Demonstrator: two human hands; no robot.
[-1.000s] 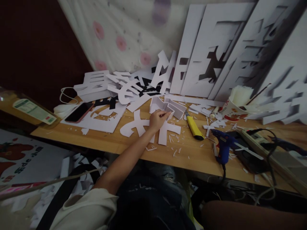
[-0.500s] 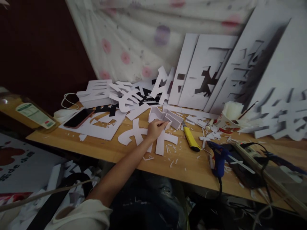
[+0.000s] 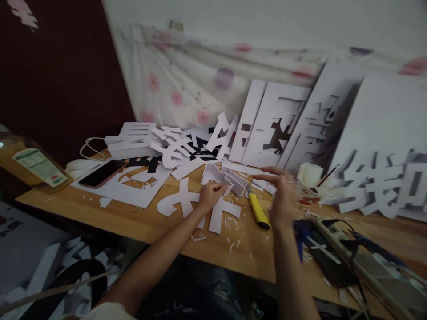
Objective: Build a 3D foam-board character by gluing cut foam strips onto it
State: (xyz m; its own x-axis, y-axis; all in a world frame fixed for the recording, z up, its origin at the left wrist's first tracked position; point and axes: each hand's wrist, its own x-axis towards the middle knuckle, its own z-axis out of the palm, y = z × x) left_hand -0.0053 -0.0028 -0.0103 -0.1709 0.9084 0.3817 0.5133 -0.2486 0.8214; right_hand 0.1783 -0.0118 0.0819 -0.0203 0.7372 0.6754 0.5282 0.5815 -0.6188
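Observation:
My left hand (image 3: 211,196) is closed in a pinch on the white foam-board strip (image 3: 236,181), which stands on edge and bends in folds over a flat white cut-out character (image 3: 225,213). Fingers partly cover the strip's near end. My right hand (image 3: 283,195) hangs over the table to the right, slightly blurred, its fingers stretched out and holding nothing. Between the hands lies a yellow utility knife (image 3: 257,211), its blade end towards the strip. Behind my right forearm, a blue glue gun (image 3: 299,235) is mostly hidden.
White cut-out boards (image 3: 275,124) lean against the curtain. A paper cup (image 3: 308,186) of white sticks stands right of them. A power strip (image 3: 347,258) with cables lies at right. On the left are a phone (image 3: 102,173) and a bottle (image 3: 36,164). Scraps litter the wooden table (image 3: 140,218).
My right hand has come into view from below and reached over the table beside the knife. My left hand keeps its pinch at the strip. The camera has tilted up a little.

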